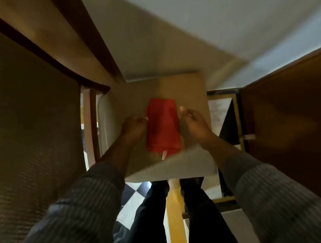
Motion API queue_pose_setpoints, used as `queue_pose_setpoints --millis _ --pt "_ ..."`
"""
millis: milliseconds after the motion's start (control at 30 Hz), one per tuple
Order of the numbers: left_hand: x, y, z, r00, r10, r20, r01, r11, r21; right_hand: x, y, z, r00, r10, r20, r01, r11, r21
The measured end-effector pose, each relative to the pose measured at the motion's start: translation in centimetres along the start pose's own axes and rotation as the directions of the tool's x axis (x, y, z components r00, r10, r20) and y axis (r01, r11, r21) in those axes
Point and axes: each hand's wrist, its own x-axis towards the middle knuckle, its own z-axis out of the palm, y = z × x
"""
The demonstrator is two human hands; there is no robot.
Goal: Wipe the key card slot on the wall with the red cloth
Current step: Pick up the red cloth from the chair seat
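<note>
A folded red cloth [162, 126] with a small white tag at its near edge lies on a beige textured stool top [189, 90]. My left hand [134, 125] rests against the cloth's left edge with its fingers curled. My right hand [192, 122] is at the cloth's right edge, thumb up and fingers bent; the blur hides whether either hand pinches the fabric. No key card slot shows in the head view.
A large padded beige surface [31, 128] with dark wooden trim fills the left. A brown wooden door [289, 114] stands at the right, beside a white wall [225, 25]. Below the stool are my dark trouser legs [151, 214] and a checkered floor [134, 200].
</note>
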Motion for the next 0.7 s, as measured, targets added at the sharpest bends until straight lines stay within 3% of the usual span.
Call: queue_pose_setpoints --millis 100,233,300,400,567,633,700 --pt "1.8 -1.4 2.0 0.999 -0.045 0.02 0.045 0.999 -0.014 1.7 1.6 2.1 1.0 -0.002 0.022 0.003 0.998 -0.055" --pt "3.0 -1.6 4.3 0.993 -0.084 -0.083 0.079 0.995 -0.065 4.0 2.9 3.7 0.995 -0.046 -0.087 0.03 0.984 -0.176" --pt "3.5 -1.3 4.9 0.995 -0.076 -0.071 0.073 0.996 -0.043 4.9 3.0 3.8 0.992 -0.045 -0.121 0.023 0.984 -0.178" --pt "3.5 -0.6 5.3 0.999 -0.054 0.001 0.054 0.999 -0.004 5.2 2.9 3.5 0.994 -0.012 -0.108 -0.001 0.993 -0.12" --pt "2.3 -0.4 4.3 0.997 -0.044 0.063 0.051 0.991 -0.124 3.8 1.7 2.9 0.998 0.06 0.029 -0.062 0.996 0.057" --pt "1.9 -0.4 4.3 0.993 -0.061 0.097 0.076 0.985 -0.152 3.6 1.5 3.3 0.997 0.013 0.078 -0.014 1.0 0.01" --pt "2.0 -0.6 4.3 0.993 -0.083 0.088 0.095 0.985 -0.147 3.7 1.5 3.8 0.998 -0.04 0.038 0.044 0.992 -0.117"
